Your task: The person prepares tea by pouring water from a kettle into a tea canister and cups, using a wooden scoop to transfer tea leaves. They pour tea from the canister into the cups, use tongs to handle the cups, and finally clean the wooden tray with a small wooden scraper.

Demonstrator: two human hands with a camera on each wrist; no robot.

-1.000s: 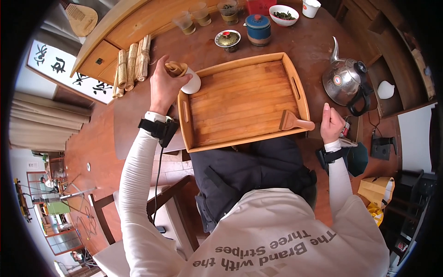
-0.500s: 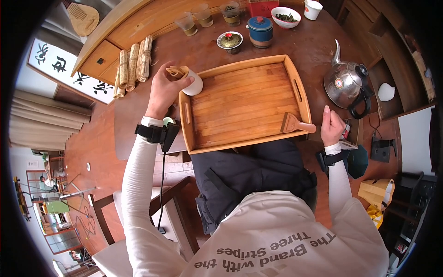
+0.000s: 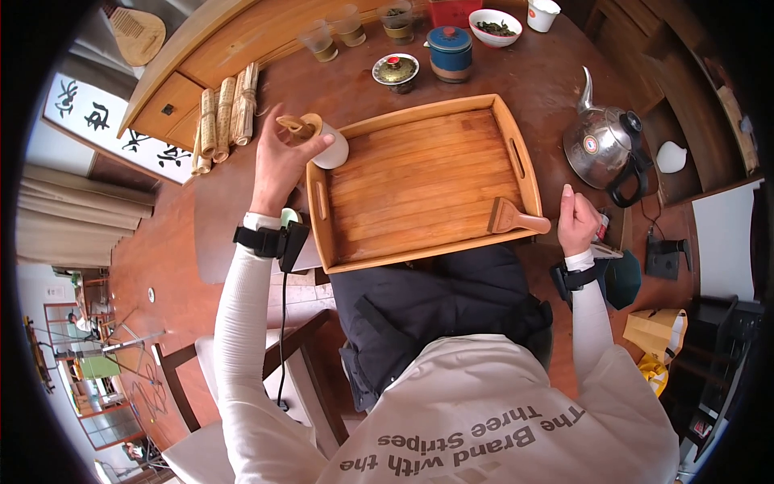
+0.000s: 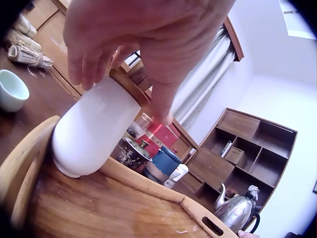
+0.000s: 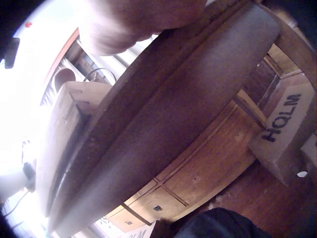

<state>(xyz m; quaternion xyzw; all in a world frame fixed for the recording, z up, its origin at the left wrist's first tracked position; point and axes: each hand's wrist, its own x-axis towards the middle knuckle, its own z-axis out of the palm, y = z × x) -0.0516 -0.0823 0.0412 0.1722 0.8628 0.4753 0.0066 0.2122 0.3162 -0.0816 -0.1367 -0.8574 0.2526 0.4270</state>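
A white ceramic vase-shaped holder (image 3: 329, 148) with wooden utensils (image 3: 298, 127) in it stands in the far left corner of a wooden tray (image 3: 419, 181). My left hand (image 3: 278, 161) straddles its top, fingers spread on one side and thumb on the other. In the left wrist view, the holder (image 4: 94, 129) has a wooden piece at its mouth, partly covered by the hand (image 4: 143, 39). My right hand (image 3: 576, 222) idles by the table edge beyond the tray's right side, its fingers loosely curled around nothing. A brown wooden tool with a flat, wide head (image 3: 516, 218) rests on the tray's near right corner.
A steel kettle (image 3: 601, 145) stands right of the tray. Behind are a lidded bowl (image 3: 395, 71), a blue jar (image 3: 449, 55), glass cups (image 3: 347, 24) and a bowl of leaves (image 3: 495, 29). Bamboo scrolls (image 3: 230, 113) lie at left; a pale cup (image 4: 12, 90) sits near the tray.
The left hand's fingers have spread and drawn back slightly from the utensils at the holder's top. The holder keeps its tray corner, and the right hand stays put. The camera has shifted slightly.
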